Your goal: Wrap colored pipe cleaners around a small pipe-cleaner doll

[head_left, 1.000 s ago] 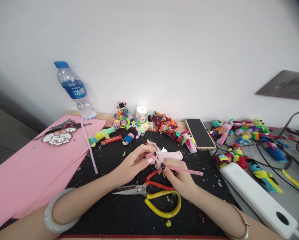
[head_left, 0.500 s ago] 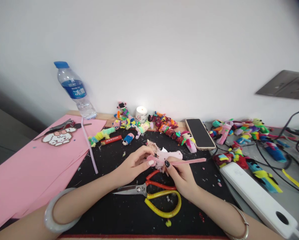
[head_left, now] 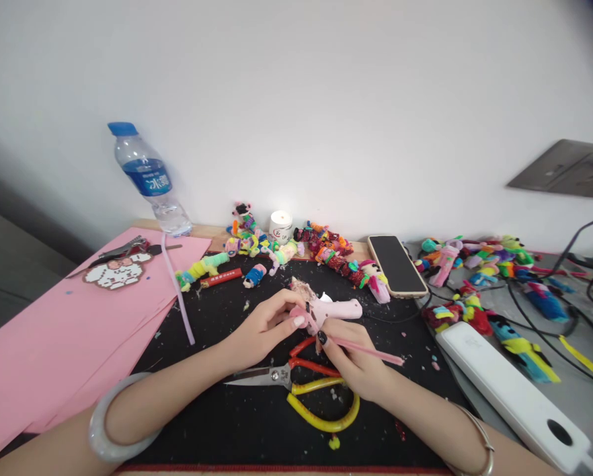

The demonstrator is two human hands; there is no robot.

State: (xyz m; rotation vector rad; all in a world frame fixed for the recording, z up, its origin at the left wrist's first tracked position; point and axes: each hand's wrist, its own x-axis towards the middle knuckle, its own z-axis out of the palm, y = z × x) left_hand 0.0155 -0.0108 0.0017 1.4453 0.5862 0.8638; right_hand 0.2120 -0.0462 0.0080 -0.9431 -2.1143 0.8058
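The thin pink fuzzy pipe cleaner (head_left: 370, 351) sits at the middle of the black work mat (head_left: 217, 423), its near end pinched between the fingers of the right hand (head_left: 348, 357) and its free length sticking out low to the right. The wound end meets a small pink coil held by the left hand (head_left: 266, 325), whose fingertips are closed narrowly on it. Both hands meet just in front of a pale pink plastic glue gun (head_left: 338, 307), which lies on the mat touching or nearly touching the coil; I cannot tell which.

Just near the hands lie metal scissors with orange and yellow loop handles (head_left: 306, 387), blades pointing left. Farther off, a row of small multicoloured pipe-cleaner figures (head_left: 326, 254) runs along the far edge, with a small white tub (head_left: 281, 226) and a dark smartphone (head_left: 396, 266) beside them. To the left are pink paper sheets (head_left: 63, 330) and a clear plastic water bottle with a blue cap (head_left: 147, 178); to the right, a long white power strip (head_left: 509, 390) among cables.

The risks, as I judge them: the coil could spring loose if the left pinch slackens, and a finger could brush the glue gun's nozzle, so close to the work. The right wrist hovers over the scissor handles and could snag them.
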